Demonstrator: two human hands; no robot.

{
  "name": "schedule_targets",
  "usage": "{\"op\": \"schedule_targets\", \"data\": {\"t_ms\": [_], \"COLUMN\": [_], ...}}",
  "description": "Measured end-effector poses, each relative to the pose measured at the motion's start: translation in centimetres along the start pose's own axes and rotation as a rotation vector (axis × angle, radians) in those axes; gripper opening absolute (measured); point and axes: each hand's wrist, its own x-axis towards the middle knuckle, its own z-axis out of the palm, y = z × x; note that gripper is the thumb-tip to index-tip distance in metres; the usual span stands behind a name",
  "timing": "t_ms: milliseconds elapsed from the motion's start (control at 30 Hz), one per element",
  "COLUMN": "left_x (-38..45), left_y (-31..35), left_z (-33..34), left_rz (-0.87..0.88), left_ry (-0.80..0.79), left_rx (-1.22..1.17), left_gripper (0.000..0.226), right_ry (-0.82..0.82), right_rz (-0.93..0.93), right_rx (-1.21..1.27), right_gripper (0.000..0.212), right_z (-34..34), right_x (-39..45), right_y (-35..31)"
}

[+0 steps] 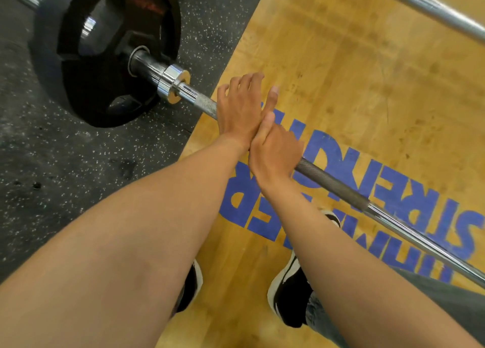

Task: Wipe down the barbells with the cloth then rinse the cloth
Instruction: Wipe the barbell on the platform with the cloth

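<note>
A steel barbell [341,187] runs diagonally from a black weight plate [105,53] at upper left down to the right edge, low over the floor. My left hand [241,109] lies on top of the knurled bar just right of the chrome collar [173,85], with fingers spread past the bar and the thumb pointing up. My right hand [275,151] touches the left one and grips the bar with curled fingers. No cloth is visible; what lies under either palm is hidden.
A second bare barbell [433,6] crosses the top right corner. The yellow wooden platform [341,59] carries blue lettering, and speckled black rubber flooring [52,151] lies to its left. My black and white shoes [291,295] stand on the platform below my arms.
</note>
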Motion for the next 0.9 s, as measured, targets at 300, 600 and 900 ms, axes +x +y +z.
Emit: {"op": "schedule_targets", "data": {"t_ms": [300,600,900], "left_x": [0.1,-0.1,-0.5], "left_y": [0.2,0.2,-0.4], "left_z": [0.0,0.0,-0.2], "left_rz": [0.026,0.072,0.087], "left_ry": [-0.044,-0.078,-0.073], "left_rx": [-0.002,0.048,0.043], "left_gripper": [0.063,0.06,0.058], "right_ry": [0.111,0.046,0.08], "right_rz": [0.251,-0.112,-0.067], "right_rx": [-0.046,0.069,-0.173], "right_gripper": [0.068,0.067,0.093], "right_z": [-2.4,0.0,-1.4], "right_x": [-3.0,-0.9,-3.7], "right_y": [11.7,3.6,9.8]}}
